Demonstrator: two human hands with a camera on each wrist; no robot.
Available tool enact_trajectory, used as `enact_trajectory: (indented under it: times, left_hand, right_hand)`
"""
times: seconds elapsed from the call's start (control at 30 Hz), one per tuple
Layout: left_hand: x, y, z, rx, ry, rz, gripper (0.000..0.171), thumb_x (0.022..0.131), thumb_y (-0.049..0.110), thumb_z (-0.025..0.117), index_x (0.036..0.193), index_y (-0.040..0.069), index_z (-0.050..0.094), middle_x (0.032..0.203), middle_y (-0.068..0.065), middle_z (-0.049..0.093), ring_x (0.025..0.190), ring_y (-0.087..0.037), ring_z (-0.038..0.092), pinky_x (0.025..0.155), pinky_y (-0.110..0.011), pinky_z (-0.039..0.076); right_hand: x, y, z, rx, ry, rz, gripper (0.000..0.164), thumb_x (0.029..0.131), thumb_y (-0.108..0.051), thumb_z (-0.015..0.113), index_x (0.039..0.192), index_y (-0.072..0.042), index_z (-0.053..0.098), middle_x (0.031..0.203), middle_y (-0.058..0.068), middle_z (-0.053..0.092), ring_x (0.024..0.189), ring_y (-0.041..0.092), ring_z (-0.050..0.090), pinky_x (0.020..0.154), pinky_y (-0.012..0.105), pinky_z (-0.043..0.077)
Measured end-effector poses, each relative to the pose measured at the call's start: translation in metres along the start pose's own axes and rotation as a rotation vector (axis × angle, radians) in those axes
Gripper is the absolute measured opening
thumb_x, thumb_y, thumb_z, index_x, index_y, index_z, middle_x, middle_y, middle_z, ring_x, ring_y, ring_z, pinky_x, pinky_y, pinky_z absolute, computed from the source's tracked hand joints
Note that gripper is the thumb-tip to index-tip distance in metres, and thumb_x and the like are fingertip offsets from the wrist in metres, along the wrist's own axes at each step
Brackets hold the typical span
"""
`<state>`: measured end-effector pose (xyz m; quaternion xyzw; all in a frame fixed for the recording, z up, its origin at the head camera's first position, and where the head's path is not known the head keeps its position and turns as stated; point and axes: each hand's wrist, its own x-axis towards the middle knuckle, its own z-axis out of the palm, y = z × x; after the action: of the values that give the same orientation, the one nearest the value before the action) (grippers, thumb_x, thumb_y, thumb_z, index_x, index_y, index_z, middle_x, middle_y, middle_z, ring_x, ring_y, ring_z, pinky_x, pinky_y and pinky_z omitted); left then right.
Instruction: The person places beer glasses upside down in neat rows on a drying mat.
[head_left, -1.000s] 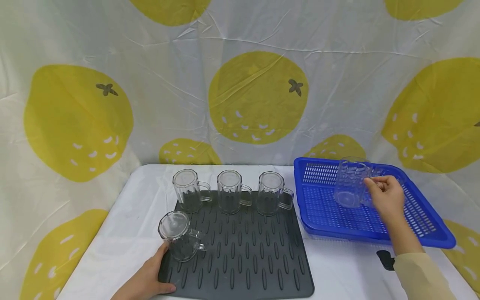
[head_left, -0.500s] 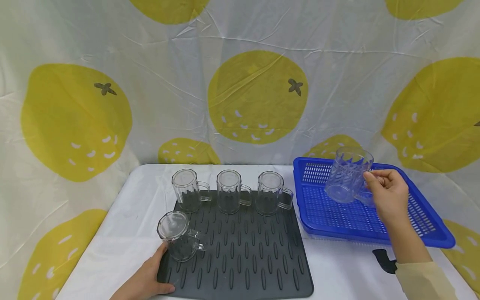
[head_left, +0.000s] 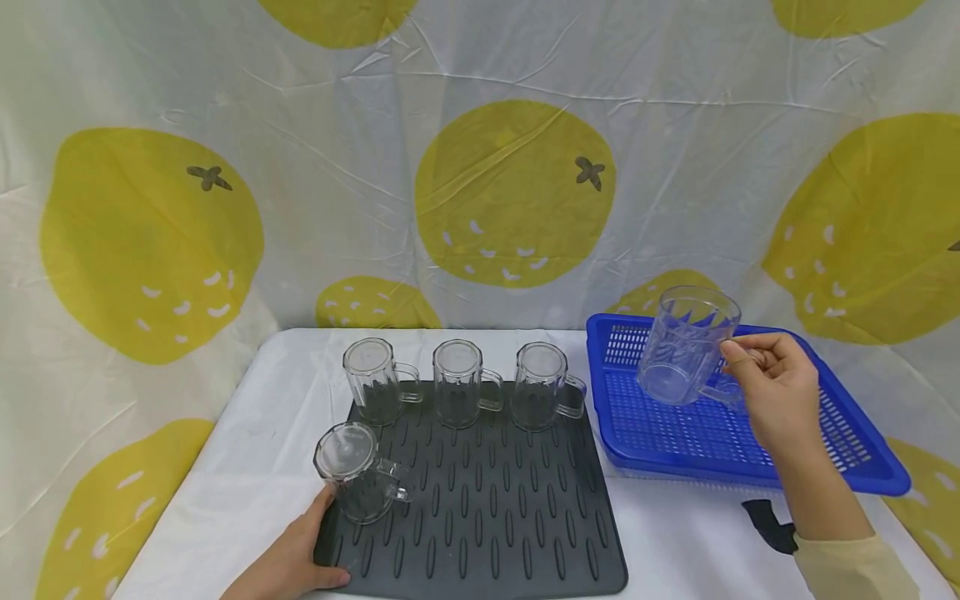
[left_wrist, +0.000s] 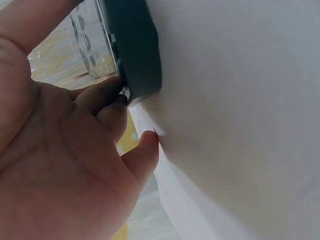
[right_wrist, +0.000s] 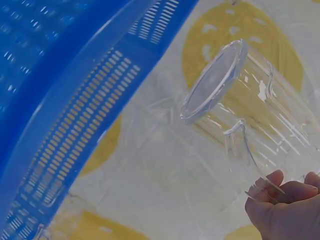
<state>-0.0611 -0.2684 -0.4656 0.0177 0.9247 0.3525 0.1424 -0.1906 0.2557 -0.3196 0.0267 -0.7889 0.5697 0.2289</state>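
My right hand (head_left: 783, 396) pinches the handle of a clear glass mug (head_left: 686, 346), raised over the blue basket and tilted with its mouth up. In the right wrist view the fingers grip the mug (right_wrist: 270, 110) by its handle. My left hand (head_left: 288, 546) rests at the left edge of a dark grey ribbed drying mat (head_left: 525, 500), its thumb on the front corner. Beside its fingertips, a faceted glass mug (head_left: 360, 475) stands upside down on the mat. In the left wrist view the hand's (left_wrist: 65, 150) fingertips touch the mat's edge (left_wrist: 132, 50).
Three upturned mugs, a left one (head_left: 375, 383), a middle one (head_left: 459, 383) and a right one (head_left: 542, 387), line the mat's back edge, handles rightward. A blue perforated basket (head_left: 697, 462) stands at right. A black strip (head_left: 771, 527) lies near the right sleeve. A lemon-print cloth (head_left: 517, 58) hangs behind.
My right hand has lifted the mug upward and slightly left out of the basket, tilting it. The left hand and the mugs on the mat have stayed in place.
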Motion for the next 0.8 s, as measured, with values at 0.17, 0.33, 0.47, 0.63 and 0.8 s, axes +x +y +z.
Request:
enact_trajectory:
  times: [0.17, 0.33, 0.47, 0.63, 0.8]
  left_hand:
    - [0.001, -0.001, 0.0, -0.004, -0.011, -0.021, 0.124, 0.055, 0.038, 0.087, 0.142, -0.007, 0.013, 0.14, -0.031, 0.029, 0.126, -0.045, 0.031, 0.098, -0.059, 0.027]
    - [0.001, -0.001, 0.0, -0.012, -0.018, -0.025, 0.123, 0.056, 0.036, 0.087, 0.142, -0.008, 0.012, 0.141, -0.032, 0.028, 0.126, -0.046, 0.03, 0.097, -0.06, 0.026]
    - [0.002, -0.001, 0.0, -0.007, -0.019, -0.037, 0.124, 0.055, 0.036, 0.087, 0.143, -0.006, 0.011, 0.141, -0.032, 0.027, 0.126, -0.046, 0.03, 0.097, -0.06, 0.026]
    - [0.002, -0.001, 0.0, -0.01, -0.019, -0.05, 0.125, 0.054, 0.037, 0.087, 0.144, -0.005, 0.011, 0.142, -0.031, 0.026, 0.127, -0.046, 0.029, 0.098, -0.06, 0.026]
    - [0.002, -0.001, 0.0, -0.018, -0.017, -0.043, 0.126, 0.055, 0.039, 0.087, 0.144, -0.004, 0.01, 0.142, -0.03, 0.026, 0.127, -0.046, 0.029, 0.098, -0.06, 0.026]
  right_hand:
    - [-0.006, -0.009, 0.002, 0.16, -0.052, 0.003, 0.009, 0.09, -0.01, 0.059, 0.099, -0.009, 0.056, 0.086, -0.001, 0.061, 0.073, 0.006, 0.059, 0.067, 0.01, 0.047]
    - [-0.012, -0.023, 0.008, 0.346, -0.101, -0.009, 0.01, 0.089, -0.005, 0.059, 0.099, -0.003, 0.057, 0.087, 0.001, 0.063, 0.072, 0.008, 0.061, 0.067, 0.013, 0.048]
    - [-0.018, -0.034, 0.013, 0.392, -0.146, -0.012, 0.01, 0.089, -0.005, 0.058, 0.099, -0.002, 0.057, 0.086, 0.002, 0.062, 0.074, 0.009, 0.061, 0.069, 0.014, 0.049]
    - [-0.023, -0.043, 0.019, 0.435, -0.198, -0.042, 0.01, 0.09, 0.0, 0.055, 0.1, -0.001, 0.056, 0.089, 0.004, 0.062, 0.076, 0.01, 0.06, 0.071, 0.015, 0.049]
    - [-0.026, -0.048, 0.026, 0.463, -0.236, -0.092, 0.012, 0.09, 0.006, 0.052, 0.1, 0.0, 0.056, 0.088, 0.005, 0.062, 0.077, 0.011, 0.06, 0.071, 0.016, 0.049]
